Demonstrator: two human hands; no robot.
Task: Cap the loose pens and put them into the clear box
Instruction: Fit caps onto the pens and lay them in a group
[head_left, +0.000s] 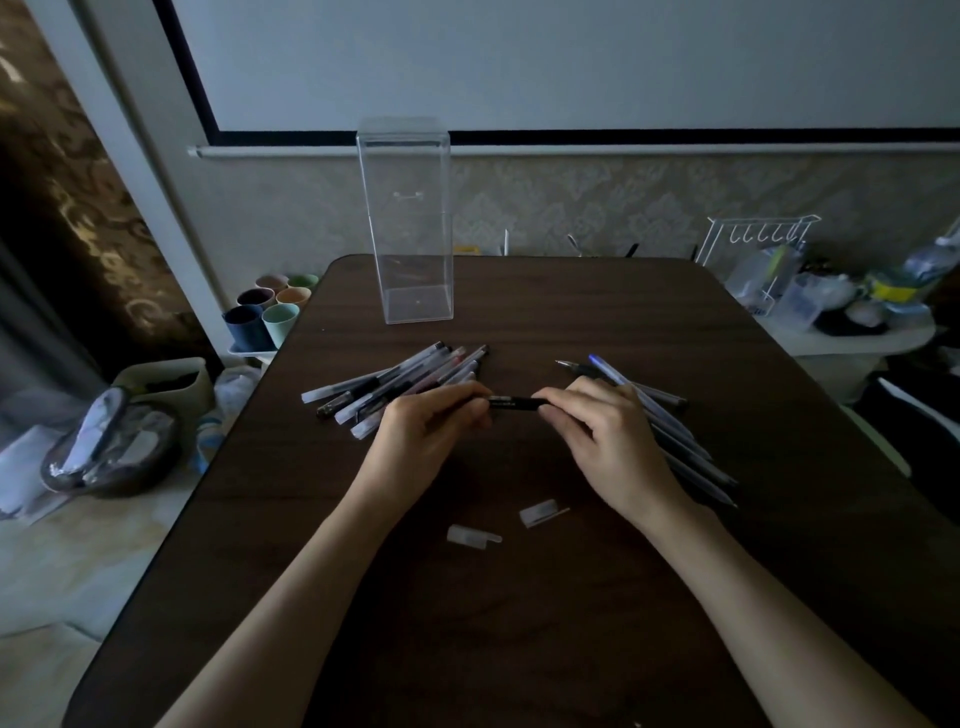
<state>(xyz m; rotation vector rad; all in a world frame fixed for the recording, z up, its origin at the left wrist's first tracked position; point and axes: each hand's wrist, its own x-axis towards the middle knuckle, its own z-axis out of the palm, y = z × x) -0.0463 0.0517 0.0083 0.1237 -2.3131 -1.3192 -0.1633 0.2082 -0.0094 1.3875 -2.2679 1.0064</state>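
Observation:
My left hand (428, 431) and my right hand (605, 434) both grip one black pen (511, 402), held level between them above the dark wooden table (519, 597). A pile of capped pens (400, 382) lies just beyond my left hand. Several uncapped pens (675, 436) fan out under and beyond my right hand. Two clear loose caps lie near me, one cap (472, 536) on the left and another cap (540, 513) to its right. The tall clear box (408, 223) stands upright and open at the far left of the table, with nothing visible inside.
Coloured cups (270, 306) stand on a low surface off the table's left edge. A white wire rack (758, 249) and plastic containers (810, 296) crowd a side table at the right. A bag (111, 441) lies on the floor at the left.

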